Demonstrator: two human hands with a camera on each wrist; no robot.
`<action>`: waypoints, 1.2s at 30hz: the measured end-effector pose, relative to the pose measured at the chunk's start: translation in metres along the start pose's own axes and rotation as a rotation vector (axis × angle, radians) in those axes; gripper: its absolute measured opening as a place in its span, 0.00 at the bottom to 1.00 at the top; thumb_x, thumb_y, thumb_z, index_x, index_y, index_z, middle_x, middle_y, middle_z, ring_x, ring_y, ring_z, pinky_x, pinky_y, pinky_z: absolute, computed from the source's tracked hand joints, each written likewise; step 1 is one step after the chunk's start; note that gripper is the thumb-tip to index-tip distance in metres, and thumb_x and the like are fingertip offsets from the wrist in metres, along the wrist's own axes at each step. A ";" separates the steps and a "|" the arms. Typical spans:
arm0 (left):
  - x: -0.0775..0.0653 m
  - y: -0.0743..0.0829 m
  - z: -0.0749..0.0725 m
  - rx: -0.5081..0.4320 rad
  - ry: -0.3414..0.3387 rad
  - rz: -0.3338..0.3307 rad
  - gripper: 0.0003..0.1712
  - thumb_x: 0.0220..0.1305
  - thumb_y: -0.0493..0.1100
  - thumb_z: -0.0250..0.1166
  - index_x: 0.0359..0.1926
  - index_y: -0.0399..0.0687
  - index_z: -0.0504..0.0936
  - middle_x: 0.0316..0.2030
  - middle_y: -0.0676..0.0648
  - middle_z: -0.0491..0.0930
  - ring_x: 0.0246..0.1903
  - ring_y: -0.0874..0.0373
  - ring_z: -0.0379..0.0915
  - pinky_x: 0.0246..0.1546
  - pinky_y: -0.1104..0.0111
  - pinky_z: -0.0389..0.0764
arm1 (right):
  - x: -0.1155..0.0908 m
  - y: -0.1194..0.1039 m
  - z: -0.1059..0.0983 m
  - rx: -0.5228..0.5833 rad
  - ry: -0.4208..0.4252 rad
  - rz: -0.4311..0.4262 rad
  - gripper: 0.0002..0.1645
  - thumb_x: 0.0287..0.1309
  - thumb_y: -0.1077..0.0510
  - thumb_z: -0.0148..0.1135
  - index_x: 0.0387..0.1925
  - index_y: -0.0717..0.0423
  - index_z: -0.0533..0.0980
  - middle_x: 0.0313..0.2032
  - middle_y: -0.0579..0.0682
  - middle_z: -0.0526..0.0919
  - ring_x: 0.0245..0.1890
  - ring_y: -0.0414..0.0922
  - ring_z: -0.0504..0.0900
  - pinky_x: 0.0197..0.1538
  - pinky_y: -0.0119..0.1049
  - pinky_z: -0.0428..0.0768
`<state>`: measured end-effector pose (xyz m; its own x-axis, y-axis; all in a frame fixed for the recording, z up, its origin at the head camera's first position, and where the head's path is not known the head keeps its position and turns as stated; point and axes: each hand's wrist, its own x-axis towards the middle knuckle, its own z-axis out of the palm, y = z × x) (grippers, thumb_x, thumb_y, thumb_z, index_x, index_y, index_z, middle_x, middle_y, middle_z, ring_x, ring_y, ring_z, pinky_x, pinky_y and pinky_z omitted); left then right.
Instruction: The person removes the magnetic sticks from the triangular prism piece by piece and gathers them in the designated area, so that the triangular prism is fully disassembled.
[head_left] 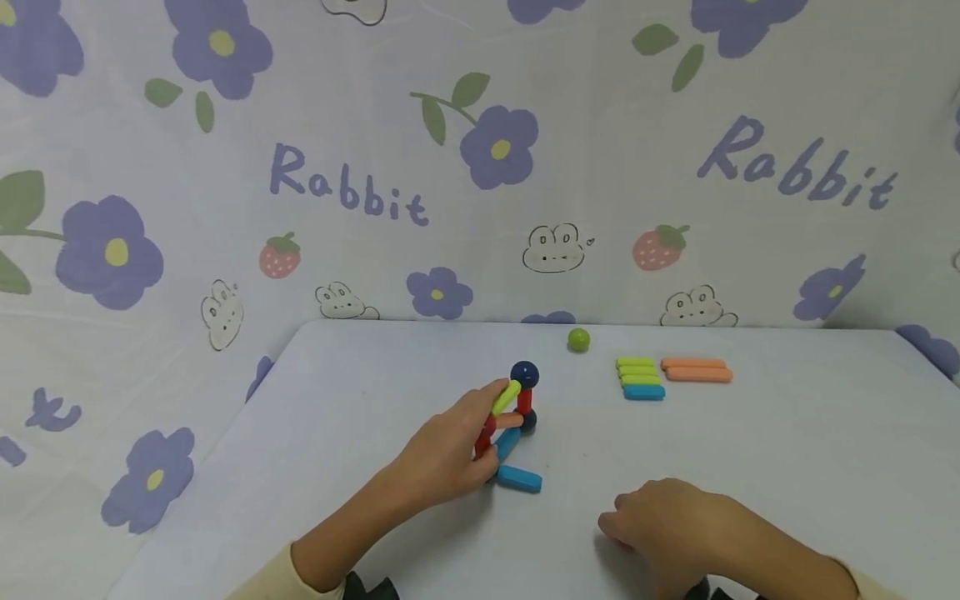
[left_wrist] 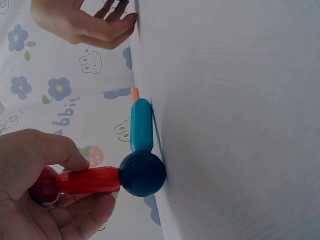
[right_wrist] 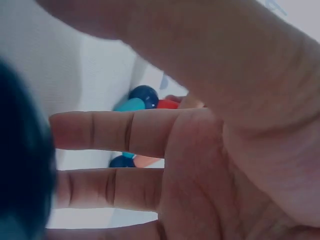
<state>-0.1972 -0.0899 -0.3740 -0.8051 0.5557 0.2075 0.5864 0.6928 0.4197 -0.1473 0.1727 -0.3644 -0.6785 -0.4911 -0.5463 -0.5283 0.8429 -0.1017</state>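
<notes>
My left hand (head_left: 450, 450) grips the near side of a frame of magnetic sticks and balls. In the left wrist view its thumb lies along an upright red stick (left_wrist: 90, 180) and the fingers close behind; a red ball (left_wrist: 44, 187) tops that stick, a dark blue ball (left_wrist: 142, 174) is below. From this ball a blue stick (head_left: 519, 479) points right. The frame's far upright is another red stick (head_left: 524, 402) between dark blue balls. My right hand (head_left: 667, 529) is low over the table, fingers extended in the right wrist view, where a blurred dark blue round thing (right_wrist: 22, 155) hides their tips.
A green ball (head_left: 578, 340) lies near the table's back edge. Right of it are several yellow-green sticks (head_left: 637, 372), a blue stick (head_left: 644, 392) and two orange sticks (head_left: 697, 370). A patterned cloth (head_left: 480, 217) hangs behind the white table (head_left: 787, 450).
</notes>
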 end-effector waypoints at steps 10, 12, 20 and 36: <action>0.002 0.001 -0.001 0.006 -0.007 0.001 0.46 0.61 0.37 0.70 0.76 0.46 0.57 0.61 0.45 0.72 0.48 0.57 0.73 0.47 0.67 0.82 | -0.030 0.028 0.030 0.134 0.044 0.056 0.28 0.39 0.37 0.81 0.41 0.34 0.75 0.30 0.34 0.69 0.30 0.36 0.70 0.39 0.40 0.78; 0.001 0.001 -0.001 0.006 -0.010 -0.005 0.46 0.61 0.37 0.70 0.76 0.46 0.57 0.61 0.45 0.72 0.49 0.57 0.73 0.46 0.67 0.82 | -0.034 0.033 0.032 0.207 0.057 0.047 0.27 0.38 0.37 0.82 0.38 0.33 0.75 0.29 0.34 0.70 0.30 0.35 0.70 0.37 0.39 0.76; 0.001 -0.001 0.002 0.004 -0.019 -0.012 0.47 0.60 0.37 0.70 0.76 0.47 0.56 0.62 0.46 0.72 0.51 0.57 0.72 0.48 0.66 0.82 | -0.028 0.055 0.026 0.261 0.280 -0.202 0.23 0.42 0.68 0.76 0.35 0.40 0.78 0.33 0.30 0.72 0.34 0.33 0.71 0.39 0.35 0.77; 0.000 -0.001 0.000 0.007 -0.029 -0.035 0.47 0.61 0.38 0.70 0.76 0.47 0.57 0.60 0.46 0.72 0.49 0.57 0.72 0.45 0.68 0.82 | -0.009 0.070 0.019 0.292 0.478 -0.286 0.14 0.54 0.65 0.71 0.41 0.46 0.85 0.41 0.33 0.79 0.39 0.32 0.78 0.42 0.35 0.82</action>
<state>-0.1978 -0.0907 -0.3742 -0.8221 0.5444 0.1667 0.5587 0.7150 0.4203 -0.1685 0.2399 -0.3820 -0.7198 -0.6931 -0.0384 -0.6075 0.6558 -0.4483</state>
